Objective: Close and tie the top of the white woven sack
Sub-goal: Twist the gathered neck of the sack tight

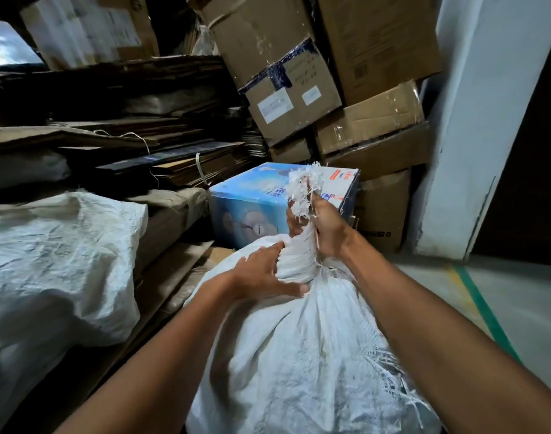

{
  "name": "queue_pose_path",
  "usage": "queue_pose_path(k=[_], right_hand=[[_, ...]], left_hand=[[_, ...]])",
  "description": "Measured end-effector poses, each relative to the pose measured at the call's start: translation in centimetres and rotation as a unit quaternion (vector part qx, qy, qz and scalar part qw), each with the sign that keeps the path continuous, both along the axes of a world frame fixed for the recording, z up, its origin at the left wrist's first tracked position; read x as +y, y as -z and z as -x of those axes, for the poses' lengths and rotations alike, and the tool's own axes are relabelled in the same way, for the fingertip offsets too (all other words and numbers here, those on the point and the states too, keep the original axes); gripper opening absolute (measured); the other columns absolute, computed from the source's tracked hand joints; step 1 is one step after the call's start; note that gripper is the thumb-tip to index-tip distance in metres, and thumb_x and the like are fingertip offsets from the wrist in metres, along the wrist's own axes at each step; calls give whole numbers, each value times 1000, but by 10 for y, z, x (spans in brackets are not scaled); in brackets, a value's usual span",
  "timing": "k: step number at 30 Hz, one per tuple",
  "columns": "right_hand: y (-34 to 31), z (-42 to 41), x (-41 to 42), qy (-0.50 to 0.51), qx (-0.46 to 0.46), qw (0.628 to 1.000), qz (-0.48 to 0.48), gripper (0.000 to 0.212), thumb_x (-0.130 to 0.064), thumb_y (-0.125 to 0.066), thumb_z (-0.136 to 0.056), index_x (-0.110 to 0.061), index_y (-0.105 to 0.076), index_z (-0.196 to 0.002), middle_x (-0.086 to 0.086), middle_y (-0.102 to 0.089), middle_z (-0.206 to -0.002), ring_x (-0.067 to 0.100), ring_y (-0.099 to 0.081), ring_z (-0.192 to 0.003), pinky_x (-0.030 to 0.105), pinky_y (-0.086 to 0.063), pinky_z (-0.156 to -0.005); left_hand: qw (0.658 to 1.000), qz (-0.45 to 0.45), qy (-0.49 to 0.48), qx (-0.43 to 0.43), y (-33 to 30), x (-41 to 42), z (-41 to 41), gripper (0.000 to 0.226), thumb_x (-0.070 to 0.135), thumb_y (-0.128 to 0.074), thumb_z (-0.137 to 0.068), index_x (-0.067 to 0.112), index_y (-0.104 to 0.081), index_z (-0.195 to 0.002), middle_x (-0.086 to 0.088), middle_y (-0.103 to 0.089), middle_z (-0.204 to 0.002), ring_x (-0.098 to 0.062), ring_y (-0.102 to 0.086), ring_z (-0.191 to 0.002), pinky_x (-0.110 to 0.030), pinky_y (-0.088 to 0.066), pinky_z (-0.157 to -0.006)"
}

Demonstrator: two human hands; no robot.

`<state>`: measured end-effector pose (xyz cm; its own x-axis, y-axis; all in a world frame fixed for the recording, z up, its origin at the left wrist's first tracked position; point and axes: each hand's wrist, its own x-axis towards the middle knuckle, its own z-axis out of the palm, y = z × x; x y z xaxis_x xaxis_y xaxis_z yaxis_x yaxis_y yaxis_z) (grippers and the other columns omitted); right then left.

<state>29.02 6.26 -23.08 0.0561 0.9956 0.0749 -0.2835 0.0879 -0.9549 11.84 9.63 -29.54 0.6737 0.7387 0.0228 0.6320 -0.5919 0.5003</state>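
Observation:
A full white woven sack (302, 355) stands in front of me, its top gathered into a twisted neck (297, 255) with frayed strands sticking up above it. My right hand (325, 228) is closed around the upper part of the neck. My left hand (264, 274) presses against the base of the neck from the left, fingers spread over the bunched fabric and thumb underneath. No string or tie is visible around the neck.
A second white sack (58, 264) lies on flattened cardboard at left. A blue printed box (252, 208) sits just behind the sack, with stacked brown cartons (327, 86) above it. A white pillar (474, 136) and a floor with a green line (487, 311) are at right.

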Motion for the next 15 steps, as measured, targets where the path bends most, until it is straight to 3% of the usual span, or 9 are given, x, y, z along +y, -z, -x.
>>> queue_pose_path(k=[2,4,5,7,9,10,12,15], right_hand=[[-8,-9,-2,8,-2,1000,-18,56,-46,-32,-113,-16,-62,-76,-1,-61,-63,14,-56,-62,26,-49,-64],[-13,-12,-6,2,-15,1000,-19,61,-46,-32,-113,-14,-72,-79,4,-68,-78,19,-62,-74,34,-53,-78],[-15,-13,-7,-11,-25,999,-16,59,-45,-34,-113,-13,-75,-85,7,-68,-89,21,-64,-80,37,-56,-81],[-16,-13,-8,-17,-55,998,-12,52,-43,-39,-112,-13,-79,-98,15,-66,-112,29,-64,-98,45,-57,-95],[-17,-16,-12,-14,-72,997,-4,47,-38,-37,-113,-10,-75,-118,22,-64,-133,32,-62,-115,49,-51,-110],[-19,-18,-15,-15,-76,997,0,47,-36,-34,-115,-7,-70,-126,21,-66,-138,29,-66,-114,45,-54,-108],[-25,-18,-24,-13,-92,996,4,48,-42,-37,-114,-7,-67,-128,10,-76,-126,18,-75,-106,34,-61,-98],[-32,-10,-21,55,-169,984,7,53,-54,-53,-106,-10,-67,-132,6,-77,-126,20,-74,-114,35,-59,-100]], left_hand=[[994,77,10,-77,-21,-2,3,120,82,-80,-67,30,-32,-164,7,-45,-160,-20,-48,-145,-47,-40,-124],[986,94,26,-132,-35,-9,-2,111,72,-83,-72,29,-37,-162,7,-38,-167,-20,-41,-153,-47,-34,-129],[985,84,34,-145,-39,-11,-10,97,68,-84,-74,30,-46,-155,7,-46,-162,-20,-48,-147,-47,-39,-125],[984,62,51,-160,-45,-18,-25,59,52,-85,-84,28,-57,-130,8,-68,-126,-11,-67,-112,-33,-57,-101],[982,59,52,-174,-48,-25,-35,35,30,-85,-90,29,-58,-112,19,-66,-100,4,-62,-86,-14,-50,-77],[980,55,47,-187,-48,-26,-38,31,26,-87,-88,30,-60,-103,20,-66,-94,5,-61,-81,-14,-47,-73],[979,13,6,-202,-42,-27,-42,30,28,-90,-84,29,-60,-88,16,-67,-84,-4,-61,-74,-26,-44,-66],[972,-65,-98,-205,-33,-31,-50,25,24,-83,-83,24,-59,-77,4,-67,-75,-17,-63,-69,-34,-38,-61]])
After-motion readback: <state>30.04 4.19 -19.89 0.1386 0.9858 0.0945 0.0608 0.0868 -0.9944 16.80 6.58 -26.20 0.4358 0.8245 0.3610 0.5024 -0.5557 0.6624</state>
